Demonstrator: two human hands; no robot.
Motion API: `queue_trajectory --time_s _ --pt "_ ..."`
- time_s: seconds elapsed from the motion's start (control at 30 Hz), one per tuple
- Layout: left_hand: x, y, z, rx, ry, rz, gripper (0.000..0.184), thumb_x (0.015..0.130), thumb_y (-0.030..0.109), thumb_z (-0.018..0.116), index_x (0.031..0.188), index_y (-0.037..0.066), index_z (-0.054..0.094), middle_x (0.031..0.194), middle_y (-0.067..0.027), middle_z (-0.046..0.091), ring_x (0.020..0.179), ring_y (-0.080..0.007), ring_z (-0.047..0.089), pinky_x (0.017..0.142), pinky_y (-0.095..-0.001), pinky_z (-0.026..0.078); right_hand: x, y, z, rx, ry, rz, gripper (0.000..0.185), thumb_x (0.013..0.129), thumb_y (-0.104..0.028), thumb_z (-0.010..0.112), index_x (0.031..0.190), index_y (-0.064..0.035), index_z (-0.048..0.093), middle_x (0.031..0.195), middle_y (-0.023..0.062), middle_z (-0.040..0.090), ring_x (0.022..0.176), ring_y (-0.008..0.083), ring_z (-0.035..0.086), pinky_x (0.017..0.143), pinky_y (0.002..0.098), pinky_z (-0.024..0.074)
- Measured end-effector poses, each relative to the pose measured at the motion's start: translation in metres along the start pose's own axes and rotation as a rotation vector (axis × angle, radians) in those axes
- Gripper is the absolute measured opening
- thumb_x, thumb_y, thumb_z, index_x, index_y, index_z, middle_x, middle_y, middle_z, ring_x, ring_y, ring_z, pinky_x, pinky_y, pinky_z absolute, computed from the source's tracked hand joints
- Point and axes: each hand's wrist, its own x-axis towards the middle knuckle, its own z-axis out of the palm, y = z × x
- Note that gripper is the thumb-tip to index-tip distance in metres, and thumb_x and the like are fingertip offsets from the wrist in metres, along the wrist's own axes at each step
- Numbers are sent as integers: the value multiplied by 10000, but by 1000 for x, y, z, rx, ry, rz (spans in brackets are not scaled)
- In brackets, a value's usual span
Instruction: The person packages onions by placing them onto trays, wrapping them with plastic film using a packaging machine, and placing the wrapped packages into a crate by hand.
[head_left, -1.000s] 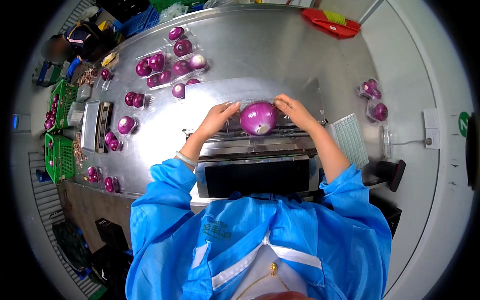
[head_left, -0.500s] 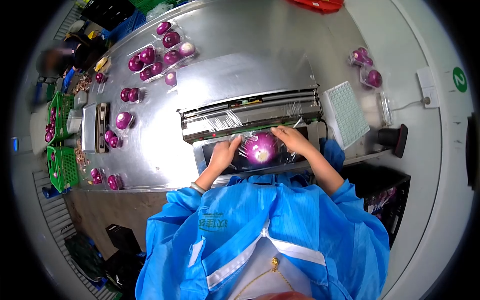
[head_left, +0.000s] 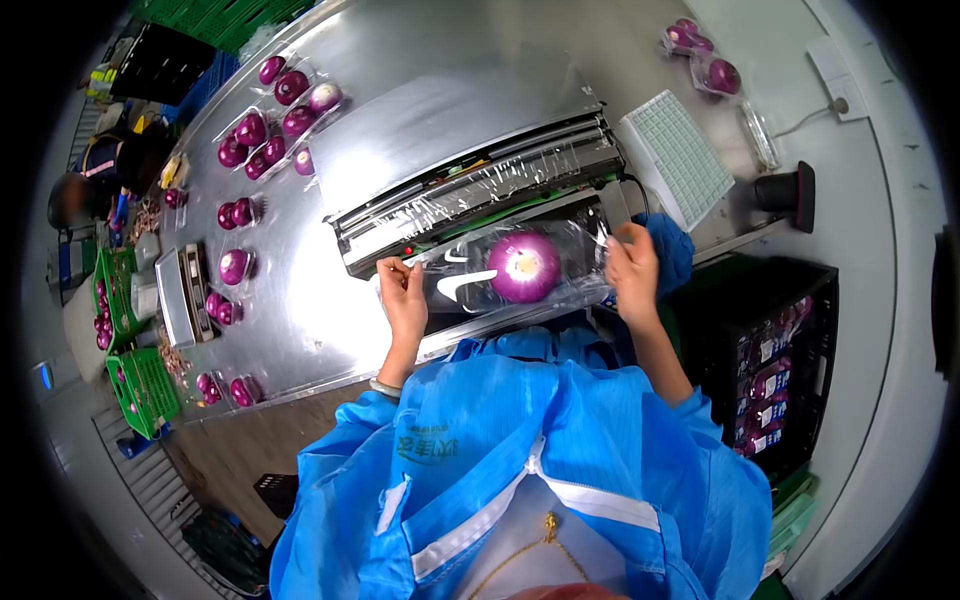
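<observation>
A large purple onion (head_left: 524,266) lies in front of me on the black plate of the wrapping machine (head_left: 490,190), with clear plastic film (head_left: 578,240) spread about it. At the film's left end, my left hand (head_left: 404,297) pinches the edge between thumb and fingers. My right hand (head_left: 632,268) is closed on the film's opposite end, to the right of the onion. The film looks drawn out sideways between both hands. Whether a tray sits under the onion, I cannot tell.
Wrapped onions (head_left: 250,130) lie on the steel table (head_left: 330,290) to the left, beside a scale (head_left: 186,290). A label sheet stack (head_left: 678,160) and more packs (head_left: 716,75) are at the right. A black crate (head_left: 800,340) holds packs at lower right. A co-worker (head_left: 110,160) is far left.
My hands have moved apart from close beside the onion to the film's two ends, pulling it out wide. The onion's top now faces up more. The view has turned and shifted slightly.
</observation>
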Motion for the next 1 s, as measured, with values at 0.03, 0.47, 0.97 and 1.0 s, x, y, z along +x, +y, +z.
queue_trajectory --time_s 0.03,0.47,0.97,1.0 --pt "2 2 0 95 -31 39 206 924 58 619 911 56 413 617 -17 399 540 -95 357 502 -278 330 -10 0 -15 -62 80 -44 192 956 -73 574 1107 -36 462 643 -27 475 502 18 362 434 212 270" --pt "11 22 137 734 -716 768 374 861 154 599 1229 127 538 965 -55 654 778 -239 671 656 -325 541 -56 159 -1 387 98 -248 557 986 -454 479 1328 -14 465 1239 136 575 1104 225 597 903 328 512" --pt "-68 169 124 -1106 -1722 -960 533 1003 229 490 1464 43 298 1436 -154 429 1363 -253 385 1124 -392 307 -60 -82 -52 -877 -516 77 575 898 -352 629 1308 28 496 1212 80 624 1153 185 589 987 342 463" --pt "-65 166 129 -1102 -1725 -969 515 997 224 499 1445 44 319 1420 -149 442 1340 -248 403 1108 -388 320 -63 -107 -50 -549 -473 16 552 871 -300 646 1309 5 505 1180 132 623 1105 248 606 958 348 471"
